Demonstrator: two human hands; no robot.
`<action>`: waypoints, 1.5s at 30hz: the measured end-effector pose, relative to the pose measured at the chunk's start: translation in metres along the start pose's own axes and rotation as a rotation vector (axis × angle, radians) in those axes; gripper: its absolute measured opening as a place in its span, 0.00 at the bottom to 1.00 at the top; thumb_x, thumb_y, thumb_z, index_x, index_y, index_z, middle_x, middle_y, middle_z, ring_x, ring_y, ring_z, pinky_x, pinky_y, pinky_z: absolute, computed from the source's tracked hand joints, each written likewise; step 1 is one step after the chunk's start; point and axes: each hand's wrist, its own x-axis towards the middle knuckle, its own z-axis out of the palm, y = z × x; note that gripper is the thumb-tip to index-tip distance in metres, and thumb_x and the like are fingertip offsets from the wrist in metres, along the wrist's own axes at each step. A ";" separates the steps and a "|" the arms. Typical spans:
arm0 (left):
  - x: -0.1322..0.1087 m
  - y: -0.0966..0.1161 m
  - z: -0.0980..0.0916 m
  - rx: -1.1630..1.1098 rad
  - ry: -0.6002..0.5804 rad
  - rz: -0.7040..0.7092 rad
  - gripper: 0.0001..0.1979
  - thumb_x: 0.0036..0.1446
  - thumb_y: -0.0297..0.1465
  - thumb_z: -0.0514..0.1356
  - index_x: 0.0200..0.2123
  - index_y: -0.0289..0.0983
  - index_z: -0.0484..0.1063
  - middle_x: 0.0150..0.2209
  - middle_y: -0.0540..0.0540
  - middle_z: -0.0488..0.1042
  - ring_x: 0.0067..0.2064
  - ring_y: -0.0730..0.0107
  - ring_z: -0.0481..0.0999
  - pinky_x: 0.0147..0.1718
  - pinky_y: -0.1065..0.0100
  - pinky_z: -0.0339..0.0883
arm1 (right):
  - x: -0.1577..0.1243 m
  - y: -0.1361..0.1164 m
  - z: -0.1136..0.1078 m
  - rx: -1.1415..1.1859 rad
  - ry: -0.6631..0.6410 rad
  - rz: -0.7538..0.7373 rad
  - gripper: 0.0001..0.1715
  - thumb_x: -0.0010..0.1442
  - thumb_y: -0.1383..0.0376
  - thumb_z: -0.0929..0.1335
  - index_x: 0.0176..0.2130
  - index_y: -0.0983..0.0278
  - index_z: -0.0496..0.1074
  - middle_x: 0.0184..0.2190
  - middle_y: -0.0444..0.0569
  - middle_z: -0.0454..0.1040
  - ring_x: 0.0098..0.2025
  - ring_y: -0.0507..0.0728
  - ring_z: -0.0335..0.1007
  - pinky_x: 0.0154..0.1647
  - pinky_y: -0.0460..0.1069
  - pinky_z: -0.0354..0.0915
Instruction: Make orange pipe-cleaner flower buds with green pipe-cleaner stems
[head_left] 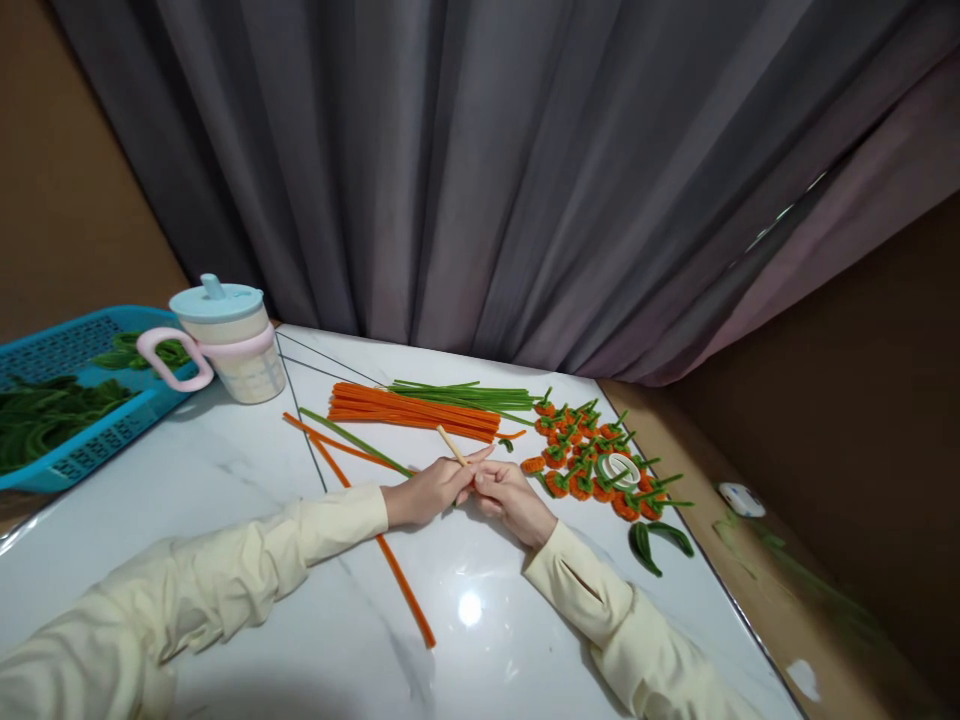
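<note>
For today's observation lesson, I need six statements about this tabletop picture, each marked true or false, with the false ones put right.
1. A pale stick pokes up where the left hand and right hand meet. True.
2. The lidded cup stands right of the orange bundle. False: it stands left of it.
3. A white ring lies among small orange pieces with green stems. True.
4. The blue basket is full of orange strips. False: green pieces lie in it.
5. The green bundle lies beside the orange bundle. True.
6. Both sleeves are dark grey. False: they are pale yellow.
</note>
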 end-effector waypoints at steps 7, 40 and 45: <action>0.001 0.004 -0.008 -0.080 0.014 -0.023 0.25 0.64 0.39 0.42 0.50 0.29 0.70 0.18 0.52 0.66 0.23 0.72 0.63 0.31 0.71 0.60 | -0.002 -0.004 0.006 -0.158 0.007 -0.003 0.28 0.47 0.49 0.73 0.36 0.69 0.72 0.24 0.46 0.73 0.14 0.44 0.57 0.13 0.42 0.50; -0.063 0.116 -0.005 -0.080 -0.775 -0.422 0.26 0.54 0.56 0.49 0.25 0.37 0.57 0.22 0.54 0.55 0.21 0.77 0.53 0.22 0.73 0.52 | -0.154 -0.040 0.084 -1.461 0.242 -0.406 0.15 0.66 0.65 0.58 0.32 0.64 0.70 0.21 0.47 0.70 0.23 0.53 0.62 0.26 0.47 0.51; -0.073 0.125 -0.003 0.137 -0.762 -0.301 0.22 0.62 0.47 0.41 0.25 0.38 0.57 0.21 0.53 0.58 0.23 0.72 0.58 0.25 0.71 0.55 | -0.160 -0.037 0.087 -1.374 0.226 -0.396 0.14 0.64 0.66 0.59 0.32 0.65 0.70 0.21 0.47 0.70 0.24 0.53 0.62 0.27 0.47 0.50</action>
